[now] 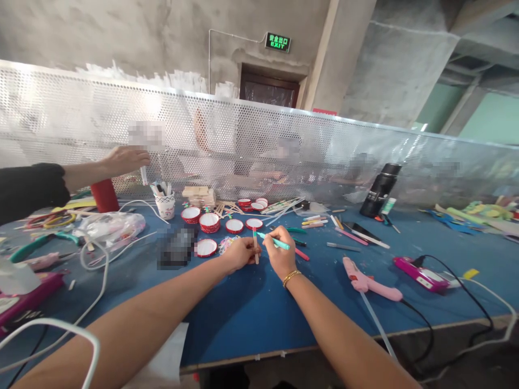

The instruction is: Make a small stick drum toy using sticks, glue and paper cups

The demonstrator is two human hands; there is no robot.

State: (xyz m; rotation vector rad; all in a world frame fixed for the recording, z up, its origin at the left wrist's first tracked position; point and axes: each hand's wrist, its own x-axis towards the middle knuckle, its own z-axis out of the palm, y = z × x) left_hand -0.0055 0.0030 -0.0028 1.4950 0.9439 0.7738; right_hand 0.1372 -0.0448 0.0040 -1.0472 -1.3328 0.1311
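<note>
Between the fingers of my left hand (240, 254) a flat wooden craft stick (255, 254) is held upright, its top part coloured red and green. My right hand (280, 253) grips a light turquoise marker (279, 243) like a pen, its tip at the upper, coloured part of the stick. Behind my hands stand several red paper cups with white insides, one of them a shallow red cup (254, 223). A small heap of pale coloured bands (229, 244) lies by my left hand, partly hidden. A red marker (302, 254) lies just right of my right hand.
A pink glue gun (371, 282) with a clear glue stick and cord lies right, near a magenta power strip (421, 274). A black thermos (380, 192) stands behind. Left are a cup of pens (165, 205), white cables and green-handled pliers (42, 240). Another person's hand (126, 160) reaches in.
</note>
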